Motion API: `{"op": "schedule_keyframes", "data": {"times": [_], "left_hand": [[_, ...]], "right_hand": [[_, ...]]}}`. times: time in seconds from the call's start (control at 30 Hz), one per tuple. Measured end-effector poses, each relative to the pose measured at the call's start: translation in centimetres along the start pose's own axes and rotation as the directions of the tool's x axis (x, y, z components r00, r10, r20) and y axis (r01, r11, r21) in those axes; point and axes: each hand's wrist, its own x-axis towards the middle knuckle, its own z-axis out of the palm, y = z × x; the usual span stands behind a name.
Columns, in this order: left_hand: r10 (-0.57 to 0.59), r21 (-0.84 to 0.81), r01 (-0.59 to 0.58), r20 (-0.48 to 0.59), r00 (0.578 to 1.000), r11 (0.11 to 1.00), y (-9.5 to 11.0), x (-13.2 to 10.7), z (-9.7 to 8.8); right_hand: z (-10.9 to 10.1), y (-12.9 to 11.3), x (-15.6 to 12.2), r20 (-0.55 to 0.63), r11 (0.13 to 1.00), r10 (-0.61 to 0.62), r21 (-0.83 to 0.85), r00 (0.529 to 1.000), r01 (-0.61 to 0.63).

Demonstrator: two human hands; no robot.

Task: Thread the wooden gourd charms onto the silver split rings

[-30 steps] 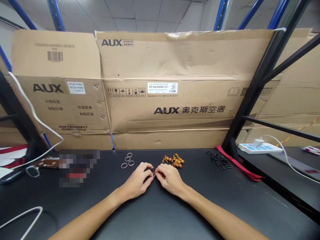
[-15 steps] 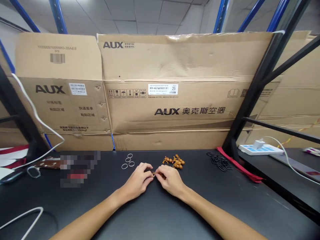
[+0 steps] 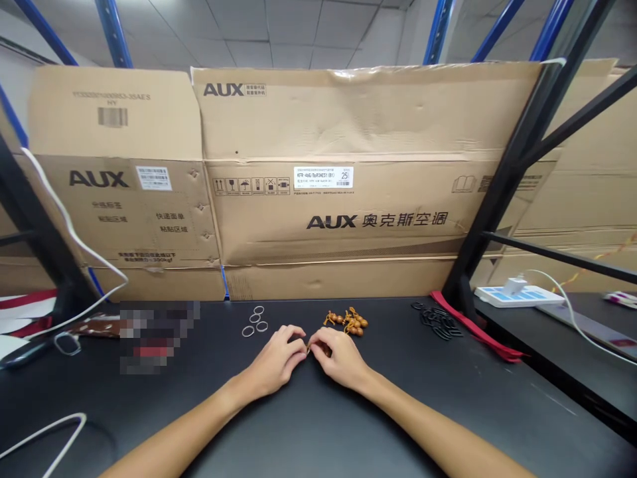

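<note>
My left hand (image 3: 279, 357) is closed in a pinch, its thumb and fingers meeting on a small metal key ring (image 3: 308, 349) that shows only as a thin edge. Facing it, my right hand (image 3: 343, 358) is closed too, with a brown wooden gourd pendant (image 3: 326, 349) mostly hidden under its fingers. The fingertips of both hands nearly touch. Just beyond my right hand lie several gourd pendants (image 3: 354, 325) with orange-brown cords. Several loose key rings (image 3: 261, 326) lie flat beyond my left hand.
Black clasps or links (image 3: 440, 322) are heaped at the right, beside a red strap (image 3: 490, 338). A cardboard sheet (image 3: 348, 245) stands behind the black table (image 3: 298, 431). At the left are a white cable (image 3: 64, 425) and a blurred-out patch (image 3: 154, 338); a power strip (image 3: 517, 296) sits far right.
The key ring between my fingertips has turned from a visible loop to nearly edge-on. Both hands stay in almost the same place.
</note>
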Motion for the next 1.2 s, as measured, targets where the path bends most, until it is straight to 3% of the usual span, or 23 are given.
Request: {"op": "schedule_keyframes", "data": {"times": [0.1,0.23,0.37,0.43,0.6,0.8,1.2], "left_hand": [[-0.014,0.025,0.014,0.018,1.000,1.000,0.0,0.1,0.0],[-0.058,0.127,0.064,-0.054,0.997,0.990,0.0,-0.1,0.2],[0.004,0.257,-0.003,-0.002,1.000,0.966,0.1,-0.3,0.5],[-0.024,0.274,0.018,0.019,1.000,0.962,-0.1,-0.4,0.6],[-0.155,0.254,0.162,-0.049,0.987,0.953,-1.4,-0.5,1.1],[-0.143,0.273,0.145,-0.028,0.989,0.951,-2.5,-0.8,1.7],[-0.142,0.316,0.138,-0.011,0.990,0.939,-2.2,-0.8,1.5]], "right_hand": [[0.1,0.3,0.1,-0.032,0.999,0.036,0.025,0.999,-0.035],[-0.1,-0.1,0.0,-0.146,0.994,-0.050,-0.098,0.988,0.036],[0.0,-0.4,-0.2,0.004,0.971,-0.114,-0.214,0.994,0.112],[0.1,-0.2,-0.2,0.068,0.968,-0.115,-0.218,0.991,0.128],[0.1,0.4,-0.1,0.082,0.971,-0.063,-0.226,0.995,0.080],[0.2,0.8,-0.2,0.153,0.978,-0.011,-0.205,0.988,0.042],[0.1,0.8,-0.1,0.166,0.976,-0.009,-0.214,0.986,0.045]]}}
